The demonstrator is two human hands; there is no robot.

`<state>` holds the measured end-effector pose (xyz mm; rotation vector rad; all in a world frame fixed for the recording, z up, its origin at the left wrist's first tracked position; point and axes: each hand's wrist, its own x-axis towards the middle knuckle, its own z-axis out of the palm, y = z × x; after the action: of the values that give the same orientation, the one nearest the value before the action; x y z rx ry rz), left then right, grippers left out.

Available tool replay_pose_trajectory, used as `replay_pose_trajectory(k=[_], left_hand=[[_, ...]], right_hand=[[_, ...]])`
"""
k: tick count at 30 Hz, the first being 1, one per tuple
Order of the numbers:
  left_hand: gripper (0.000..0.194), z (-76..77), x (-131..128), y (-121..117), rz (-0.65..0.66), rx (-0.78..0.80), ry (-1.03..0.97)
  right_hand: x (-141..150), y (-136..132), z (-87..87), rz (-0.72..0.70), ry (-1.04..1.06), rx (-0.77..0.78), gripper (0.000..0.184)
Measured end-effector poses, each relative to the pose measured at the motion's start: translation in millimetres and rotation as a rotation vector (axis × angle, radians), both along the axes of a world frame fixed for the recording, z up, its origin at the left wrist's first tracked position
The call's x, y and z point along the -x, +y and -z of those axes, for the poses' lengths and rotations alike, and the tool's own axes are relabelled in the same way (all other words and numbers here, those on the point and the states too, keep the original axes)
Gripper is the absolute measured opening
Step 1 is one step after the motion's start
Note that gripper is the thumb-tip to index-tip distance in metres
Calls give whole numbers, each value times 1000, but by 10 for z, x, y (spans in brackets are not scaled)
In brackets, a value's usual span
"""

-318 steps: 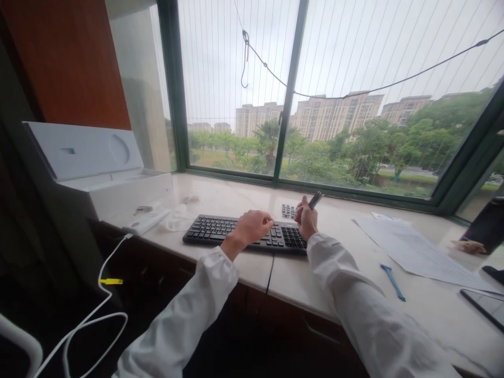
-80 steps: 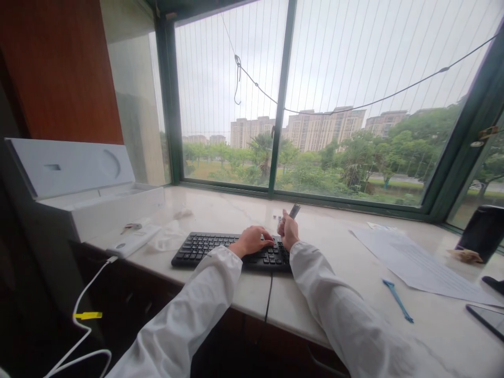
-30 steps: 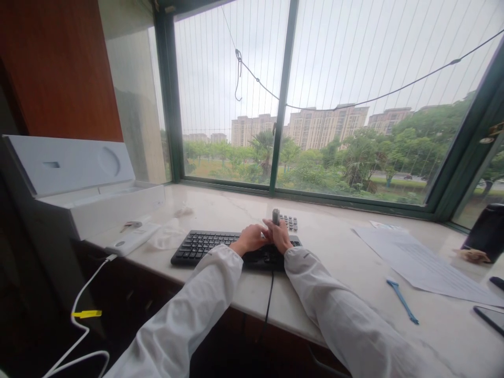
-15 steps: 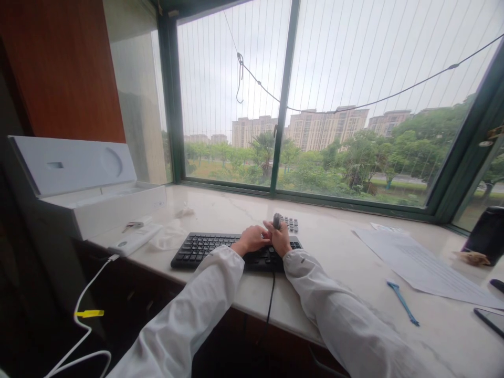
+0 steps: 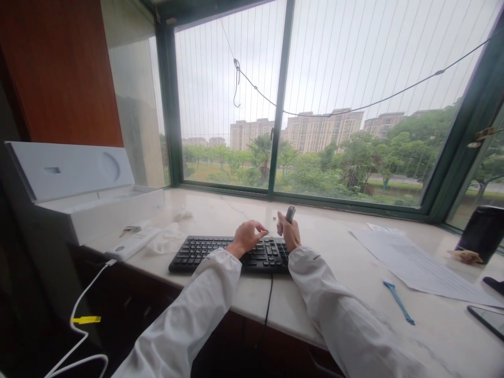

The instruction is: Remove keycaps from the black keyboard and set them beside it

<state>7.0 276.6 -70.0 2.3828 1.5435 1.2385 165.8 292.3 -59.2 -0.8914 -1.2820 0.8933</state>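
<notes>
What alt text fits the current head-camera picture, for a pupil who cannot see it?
A person's left hand pinches a small dark piece over a black keyboard, while the right hand grips a dark slim object. An open white box stands at left and paper lies at right, before a window.

Nothing I can read from my end. Keyboard (image 5: 197,249), middle: pale marks on the keys, too small to make out. Paper sheet (image 5: 409,257), right: faint rows of print, blurred, I can't get one word. White box (image 5: 118,210), left: tiny mark on the side, near the right-hand corner, illegible at this size. Yellow tag (image 5: 87,319), near left: can't tell if it bears writing.
</notes>
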Motion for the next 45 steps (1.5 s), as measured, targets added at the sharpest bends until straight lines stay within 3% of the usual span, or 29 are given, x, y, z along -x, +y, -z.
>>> replay_pose_trajectory(k=[9, 17, 21, 23, 26, 32, 36, 45], left_hand=[[18, -33, -56, -59, 221, -27, -1], [17, -14, -56, -55, 179, 30, 31], [16, -47, -67, -80, 208, -35, -8], [18, -67, -73, -91, 201, -59, -45], [20, -84, -69, -84, 151, -86, -116], [19, -45, -29, -16, 70, -141, -154], [21, -27, -12, 1, 46, -121, -117], [22, -24, -8, 3, 30, -116, -99]], right_hand=[[26, 98, 41, 24, 130, -3, 50], [71, 36, -40, -158, 236, -6, 50], [40, 39, -68, -70, 262, -76, 47], [-3, 22, -100, 41, 180, -141, 47], [-83, -13, -136, 149, -104, -208, 47], [-144, 17, -46, 98, -617, -247, 41], [-141, 61, 16, 54, -657, -232, 39], [-143, 53, -18, 23, -659, -123, 41]])
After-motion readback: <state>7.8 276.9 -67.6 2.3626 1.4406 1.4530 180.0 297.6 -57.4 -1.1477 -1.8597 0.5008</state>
